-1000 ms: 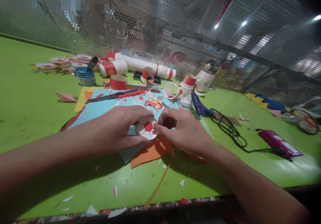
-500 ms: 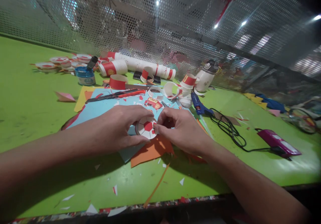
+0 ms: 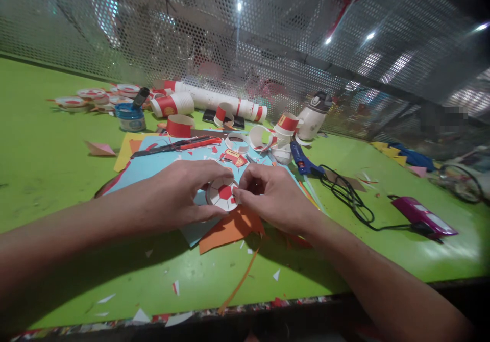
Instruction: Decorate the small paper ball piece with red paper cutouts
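Note:
My left hand (image 3: 191, 191) curls its thumb and fingers around a round white paper disc (image 3: 215, 195) with a red centre patch and dark lines like a football. My right hand (image 3: 268, 194) is closed in a pinch at the disc's right edge, its fingertips over small red patches there. Whether a loose scrap is between those fingertips is hidden. Under the hands lie a light blue paper sheet (image 3: 153, 163) and a piece of orange paper (image 3: 229, 232). Just beyond them rests a red cut paper-cup piece (image 3: 234, 157).
A blue glue gun (image 3: 302, 159) and its black cable lead to a purple power strip (image 3: 424, 218) at right. Behind stand stacked paper cups (image 3: 218, 99), a blue jar (image 3: 130, 117) and a white bottle (image 3: 311, 120). Paper scraps litter the green table (image 3: 133, 275).
Both hands stay almost in place around the disc, with the right fingertips still at its right edge. The whole view has shifted very slightly.

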Available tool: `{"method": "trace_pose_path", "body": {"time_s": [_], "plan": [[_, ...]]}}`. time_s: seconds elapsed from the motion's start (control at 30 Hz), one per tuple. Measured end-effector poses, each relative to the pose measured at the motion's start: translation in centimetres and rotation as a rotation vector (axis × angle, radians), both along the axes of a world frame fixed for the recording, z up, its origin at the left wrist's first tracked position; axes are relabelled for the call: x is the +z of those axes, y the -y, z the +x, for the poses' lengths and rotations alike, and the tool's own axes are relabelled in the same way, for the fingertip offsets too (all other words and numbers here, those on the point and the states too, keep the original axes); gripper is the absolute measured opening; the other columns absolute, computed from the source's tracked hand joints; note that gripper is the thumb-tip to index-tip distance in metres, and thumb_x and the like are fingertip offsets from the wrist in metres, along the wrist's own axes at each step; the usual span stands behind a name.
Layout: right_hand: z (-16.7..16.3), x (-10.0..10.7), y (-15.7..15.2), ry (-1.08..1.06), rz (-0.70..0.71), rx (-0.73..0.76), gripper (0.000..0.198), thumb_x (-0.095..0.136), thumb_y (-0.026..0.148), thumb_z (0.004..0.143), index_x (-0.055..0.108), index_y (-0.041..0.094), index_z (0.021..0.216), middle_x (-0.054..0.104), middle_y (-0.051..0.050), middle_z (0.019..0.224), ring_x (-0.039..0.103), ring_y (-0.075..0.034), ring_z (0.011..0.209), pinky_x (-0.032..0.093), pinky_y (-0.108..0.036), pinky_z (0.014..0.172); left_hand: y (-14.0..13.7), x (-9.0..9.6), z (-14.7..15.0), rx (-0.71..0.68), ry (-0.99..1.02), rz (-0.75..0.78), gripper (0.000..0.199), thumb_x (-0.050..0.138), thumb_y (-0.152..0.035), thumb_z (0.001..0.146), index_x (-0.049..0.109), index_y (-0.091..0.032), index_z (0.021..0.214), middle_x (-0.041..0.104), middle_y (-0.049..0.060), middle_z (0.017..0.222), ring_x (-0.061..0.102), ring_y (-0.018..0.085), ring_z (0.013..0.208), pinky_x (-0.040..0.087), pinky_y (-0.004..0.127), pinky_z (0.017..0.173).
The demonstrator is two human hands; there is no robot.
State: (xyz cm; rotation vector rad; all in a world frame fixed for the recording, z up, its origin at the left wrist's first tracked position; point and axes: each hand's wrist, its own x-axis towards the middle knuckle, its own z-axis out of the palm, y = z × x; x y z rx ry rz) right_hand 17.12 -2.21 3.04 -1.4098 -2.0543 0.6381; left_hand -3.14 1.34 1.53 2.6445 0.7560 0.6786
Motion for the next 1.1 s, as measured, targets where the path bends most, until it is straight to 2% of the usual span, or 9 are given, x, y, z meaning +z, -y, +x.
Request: {"method": "trace_pose_path", "body": {"time_s": [0.2,0.4,0.57,0.83,0.93,1.1], "plan": [[0.4,0.9,-0.2,-0.033,0.066,-0.03,0.015,0.06,0.016,0.078,0.058,0.014,0.063,0.049,0.005,0.056,0.04,-0.007,0.052,0.032,-0.021,0.05,-0.5,-0.2,-0.3,0.009,-0.003,0.0,0.039,0.064,-0.035,0.079,0.061,-0.02,0.115,0.069,0.006,0.106,0.064,0.023,0.093,0.048,0.032,0.079],[1.0,1.0,-0.7,0.058,0.092,-0.041,0.015,0.059,0.014,0.078,0.061,0.014,0.063,0.05,0.004,0.056,0.04,-0.007,0.053,0.032,-0.022,0.051,-0.6,-0.1,-0.7,-0.006,-0.044,-0.014,0.045,0.064,-0.033,0.08,0.057,-0.021,0.123,0.068,0.007,0.117,0.064,0.022,0.102,0.048,0.034,0.088],[1.2,0.7,-1.0,0.051,0.036,-0.019,0.012,0.057,0.015,0.079,0.066,0.013,0.071,0.054,0.003,0.059,0.043,-0.009,0.056,0.033,-0.023,0.053,-0.6,0.0,-0.8,-0.008,-0.049,-0.02,0.047,0.063,-0.032,0.082,0.056,-0.021,0.127,0.066,0.008,0.123,0.062,0.023,0.108,0.047,0.035,0.093],[0.9,1.0,-0.7,0.06,-0.035,0.012,0.011,0.058,0.019,0.078,0.066,0.015,0.072,0.059,0.001,0.064,0.049,-0.011,0.061,0.037,-0.026,0.056,-0.5,0.0,-0.8,-0.012,-0.038,-0.041,0.05,0.064,-0.033,0.082,0.055,-0.022,0.13,0.065,0.008,0.126,0.062,0.024,0.11,0.048,0.035,0.093],[0.8,1.1,-0.7,0.097,-0.075,0.011,0.015,0.058,0.024,0.08,0.067,0.015,0.072,0.061,-0.001,0.066,0.051,-0.012,0.062,0.037,-0.027,0.058,-0.5,0.0,-0.8,-0.02,-0.043,-0.047,0.048,0.064,-0.033,0.083,0.055,-0.023,0.129,0.066,0.008,0.124,0.062,0.023,0.108,0.049,0.034,0.092],[0.8,0.9,-0.8,0.102,-0.129,0.02,0.023,0.057,0.03,0.082,0.064,0.015,0.067,0.056,0.0,0.061,0.047,-0.012,0.059,0.035,-0.028,0.055,-0.4,0.2,-0.6,-0.024,-0.025,-0.037,0.046,0.065,-0.035,0.082,0.056,-0.022,0.125,0.067,0.008,0.121,0.062,0.023,0.106,0.05,0.035,0.09]]}}
